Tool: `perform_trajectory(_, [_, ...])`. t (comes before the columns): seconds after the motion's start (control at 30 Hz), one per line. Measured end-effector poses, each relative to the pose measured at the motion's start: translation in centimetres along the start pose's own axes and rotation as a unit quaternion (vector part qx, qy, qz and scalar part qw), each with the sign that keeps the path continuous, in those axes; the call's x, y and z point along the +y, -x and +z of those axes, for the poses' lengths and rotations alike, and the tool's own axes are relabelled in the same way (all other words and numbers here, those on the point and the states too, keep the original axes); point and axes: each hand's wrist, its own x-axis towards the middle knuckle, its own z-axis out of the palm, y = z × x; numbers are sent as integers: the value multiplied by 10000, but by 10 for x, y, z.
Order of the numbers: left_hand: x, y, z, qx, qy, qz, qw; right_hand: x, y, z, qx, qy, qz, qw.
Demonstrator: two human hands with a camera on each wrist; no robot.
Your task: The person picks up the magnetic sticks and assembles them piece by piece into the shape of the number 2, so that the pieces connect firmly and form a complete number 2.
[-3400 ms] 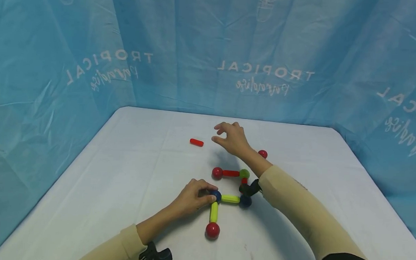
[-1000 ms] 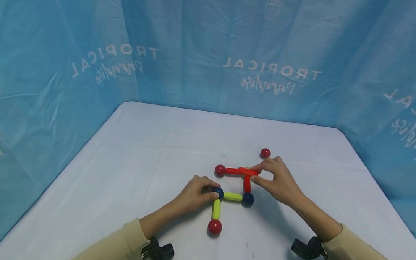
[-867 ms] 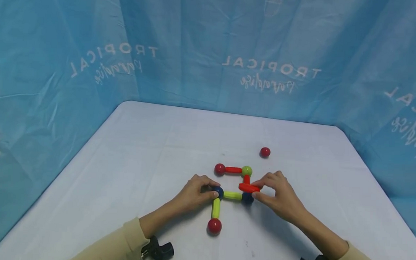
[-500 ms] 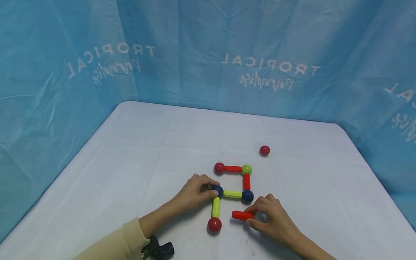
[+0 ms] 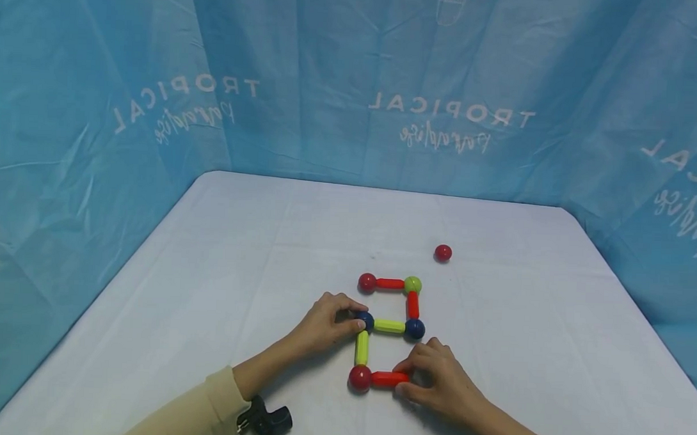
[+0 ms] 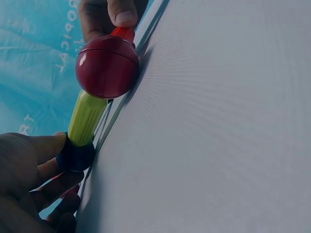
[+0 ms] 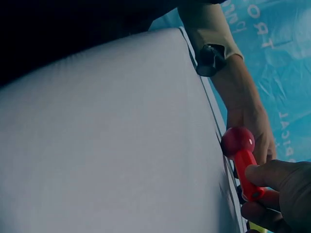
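Observation:
My left hand (image 5: 324, 328) pinches a blue ball (image 6: 77, 156) that joins two yellow-green rods. One of these rods (image 5: 388, 326) runs right to a second blue ball (image 5: 415, 328); the other (image 6: 87, 119) runs toward me to a red ball (image 5: 359, 378). Between thumb and fingers, my right hand (image 5: 443, 384) holds a red rod (image 5: 389, 379), whose left end touches that near red ball. From the right-hand blue ball, another red rod (image 5: 412, 305) leads back to a green ball (image 5: 413, 285). A further red rod (image 5: 390, 283) links it to a red ball (image 5: 367, 282).
A loose red ball (image 5: 442, 253) lies farther back on the white table (image 5: 238, 239). Blue printed sheeting (image 5: 341, 83) hangs behind and beside the table. A black wrist device (image 5: 266, 421) sits at the left sleeve.
My right hand has fetched the red rod from the back of the table and brought it toward me, onto the near red ball. The left hand keeps its grip on the blue ball.

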Motion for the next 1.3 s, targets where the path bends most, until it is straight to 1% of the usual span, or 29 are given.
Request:
perform_trajectory(0.17, [-1,0,-1,13,-23,177,9998,-1,0,1,9,19,41,10000])
perform_trajectory(0.33, [-2,-1,0,10,-61,173,9998,0,0,-5,137,15,-47,9999])
perform_trajectory(0.43, [-1,-2,0,6,-63,136,9999,2,-5,-13,338,5,-27,9994])
perform_trajectory(0.57, [0,0,0,-1,-51,84,10000,11,-21,-29,848,0,82,9964])
perform_trajectory(0.67, [0,0,0,-28,-42,39,10000,25,-38,-42,1310,65,5,9914])
perform_trajectory(0.77, [0,0,0,-59,-35,111,9999,41,-57,-53,1686,179,-49,9855])
perform_trajectory(0.87, [0,3,-1,42,11,256,9997,58,-77,-64,1950,275,88,9804])
perform_trajectory(0.97, [3,12,-2,228,97,303,9992,73,-96,-72,2114,321,268,9765])
perform_trajectory(1.07, [8,29,-2,328,170,306,9988,87,-112,-79,2161,325,474,9747])
perform_trajectory(1.13, [12,42,0,284,209,306,9989,95,-121,-81,2169,317,611,9738])
perform_trajectory(1.23, [15,60,7,116,281,266,9992,105,-132,-84,2113,309,795,9737])
perform_trajectory(1.3, [15,70,12,-10,317,160,9994,109,-136,-84,2052,288,866,9745])
